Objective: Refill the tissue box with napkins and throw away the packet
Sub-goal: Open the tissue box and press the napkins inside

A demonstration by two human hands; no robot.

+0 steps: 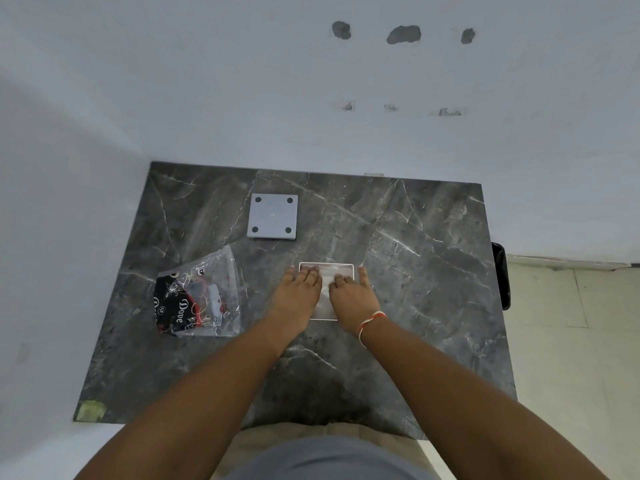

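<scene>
A square tissue box (pixel 343 268) with a white rim lies open on the dark marble table (pixel 415 271), white napkins (pixel 325 295) showing inside it. My left hand (pixel 298 292) and my right hand (pixel 351 296) lie side by side on the napkins, fingers straight, pressing down into the box. The grey square cover (pixel 273 215) of the box lies upside down farther back, four dark pads showing. A clear plastic packet (pixel 199 299) with black and red print lies crumpled to the left of my hands.
White walls close the table in at the back and the left. A black bin (pixel 502 275) stands on the tiled floor (pixel 571 323) against the table's right edge. A strip of green tape (pixel 90 410) marks the near left corner.
</scene>
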